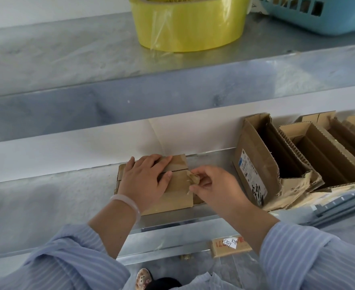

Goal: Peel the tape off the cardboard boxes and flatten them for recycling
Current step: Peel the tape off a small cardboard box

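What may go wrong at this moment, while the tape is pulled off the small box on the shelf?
1. The right hand pinches only a crumpled wad of tape; it may tear off short and leave strips on the box.
2. The box lies near the front edge of the shelf; if the flat left hand eases its pressure, a pull could slide the box off.
3. A sharp pull to the right might knock the open boxes beside it.

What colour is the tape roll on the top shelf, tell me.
Yellow, slightly see-through. The tape roll shows best in the head view.
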The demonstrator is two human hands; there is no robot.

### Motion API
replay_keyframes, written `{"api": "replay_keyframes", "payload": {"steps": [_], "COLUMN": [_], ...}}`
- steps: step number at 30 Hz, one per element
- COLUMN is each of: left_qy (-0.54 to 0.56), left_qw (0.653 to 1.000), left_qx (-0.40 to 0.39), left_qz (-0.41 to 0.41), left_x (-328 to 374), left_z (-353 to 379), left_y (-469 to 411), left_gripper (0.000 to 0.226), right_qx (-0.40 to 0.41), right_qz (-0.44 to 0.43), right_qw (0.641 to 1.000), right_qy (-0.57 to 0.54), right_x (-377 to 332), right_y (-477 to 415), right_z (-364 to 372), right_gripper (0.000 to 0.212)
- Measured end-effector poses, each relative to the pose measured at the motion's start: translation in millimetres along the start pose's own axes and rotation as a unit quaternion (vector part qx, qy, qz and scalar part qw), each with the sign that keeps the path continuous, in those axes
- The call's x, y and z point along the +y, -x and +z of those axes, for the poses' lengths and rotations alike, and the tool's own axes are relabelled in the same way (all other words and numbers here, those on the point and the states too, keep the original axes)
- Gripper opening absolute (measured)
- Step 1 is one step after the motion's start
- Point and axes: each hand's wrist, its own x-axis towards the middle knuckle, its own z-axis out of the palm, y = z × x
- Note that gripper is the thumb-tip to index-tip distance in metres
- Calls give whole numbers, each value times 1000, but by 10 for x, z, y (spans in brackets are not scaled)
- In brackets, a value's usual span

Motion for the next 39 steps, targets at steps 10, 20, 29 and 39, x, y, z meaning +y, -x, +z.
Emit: {"api": "replay_keyframes", "payload": {"steps": [10,20,29,39], "left_qy": [-7,-2,-4,128], "left_qw": [1000,1000,1000,991], "left_qx": [-5,-6,-11,-25], "left_qz": [-5,0,6,-13], "left_x": [-4,-9,-14,-133], "left_z": [-4,-6,-30,-134], "left_y": [3,0,10,1], "left_gripper": [64,64,65,57], "right_qx": [-68,-289,-42,71], "right_qz": [107,281,283,208], "right_qw": [987,865,903,966], "right_qy": [-100,-298,-321,-136], "right_x": [-46,156,214,282], "right_y": [-59,-129,-234,-537], "right_z": [-146,-331,-352,-141], "right_gripper": [8,14,14,17]}}
